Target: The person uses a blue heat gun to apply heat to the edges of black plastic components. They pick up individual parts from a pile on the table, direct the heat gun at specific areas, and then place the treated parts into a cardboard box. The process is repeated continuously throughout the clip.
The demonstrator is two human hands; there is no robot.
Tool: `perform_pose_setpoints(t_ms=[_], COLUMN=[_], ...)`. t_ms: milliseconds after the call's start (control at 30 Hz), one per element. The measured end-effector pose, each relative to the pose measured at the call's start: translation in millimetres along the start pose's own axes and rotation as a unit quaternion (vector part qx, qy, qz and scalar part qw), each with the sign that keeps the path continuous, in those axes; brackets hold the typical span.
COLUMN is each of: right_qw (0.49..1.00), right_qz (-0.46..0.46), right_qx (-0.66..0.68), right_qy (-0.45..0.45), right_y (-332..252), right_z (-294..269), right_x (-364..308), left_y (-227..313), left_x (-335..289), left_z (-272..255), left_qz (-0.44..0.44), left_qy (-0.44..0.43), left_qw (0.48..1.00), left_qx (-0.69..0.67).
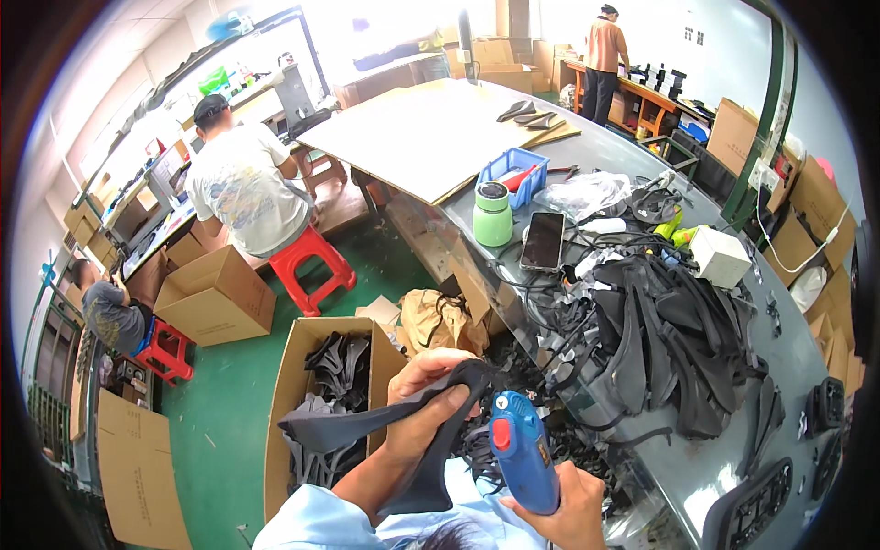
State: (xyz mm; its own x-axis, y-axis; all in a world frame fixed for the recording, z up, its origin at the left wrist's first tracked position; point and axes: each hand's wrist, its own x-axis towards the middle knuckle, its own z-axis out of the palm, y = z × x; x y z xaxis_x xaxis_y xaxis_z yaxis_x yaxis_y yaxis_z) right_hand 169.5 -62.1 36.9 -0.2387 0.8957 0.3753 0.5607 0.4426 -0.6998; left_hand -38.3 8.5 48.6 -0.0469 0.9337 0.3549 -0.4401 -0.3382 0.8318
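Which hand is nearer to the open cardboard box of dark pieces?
Left. The left hand holds a dark piece near the right edge of the box; the right hand, around a blue tool, is farther right.

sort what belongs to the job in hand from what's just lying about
Likely in the job:
dark curved piece, in the left hand
blue tool with red button, in the right hand
similar dark pieces piled on the table

Probably just lying about:
green bottle
phone
white box

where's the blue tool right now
Lower centre of the head view: the blue tool is in the right hand, right of the dark piece in the left hand.
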Motion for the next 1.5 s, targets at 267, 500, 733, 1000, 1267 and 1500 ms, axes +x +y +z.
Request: perform_pose_setpoints(t_ms=[267, 500, 733, 1000, 1267, 1500], right_qw=[1.000, 1.000, 0.997, 0.994, 0.993, 0.996], right_qz=[0.008, 0.006, 0.006, -0.027, -0.029, -0.049], right_qx=[0.013, -0.006, -0.077, -0.093, -0.085, -0.057], right_qy=[-0.005, -0.014, -0.023, -0.055, -0.071, -0.054], right_y=[-1.0, 2.4, 18.5, 28.8, 24.9, 17.7], right_z=[-3.7, -6.8, -8.5, -3.6, -1.1, 1.7], right_x=[0.1, 2.1, -10.6, -13.2, -13.1, -7.5], left_y=[16.8, 38.8, 59.2, 60.4, 44.6, 9.7], left_x=[3.3, 19.7, 40.0, 49.3, 48.3, 43.7], left_z=[3.9, 0.3, -9.2, -3.0, -5.9, -19.2], left_qz=[-0.066, -0.271, -0.386, -0.401, -0.375, -0.230], left_qy=[-0.039, -0.096, -0.116, -0.211, -0.277, -0.361], left_qw=[0.995, 0.952, 0.902, 0.849, 0.820, 0.834], left_qx=[0.071, 0.101, 0.154, 0.273, 0.333, 0.349])
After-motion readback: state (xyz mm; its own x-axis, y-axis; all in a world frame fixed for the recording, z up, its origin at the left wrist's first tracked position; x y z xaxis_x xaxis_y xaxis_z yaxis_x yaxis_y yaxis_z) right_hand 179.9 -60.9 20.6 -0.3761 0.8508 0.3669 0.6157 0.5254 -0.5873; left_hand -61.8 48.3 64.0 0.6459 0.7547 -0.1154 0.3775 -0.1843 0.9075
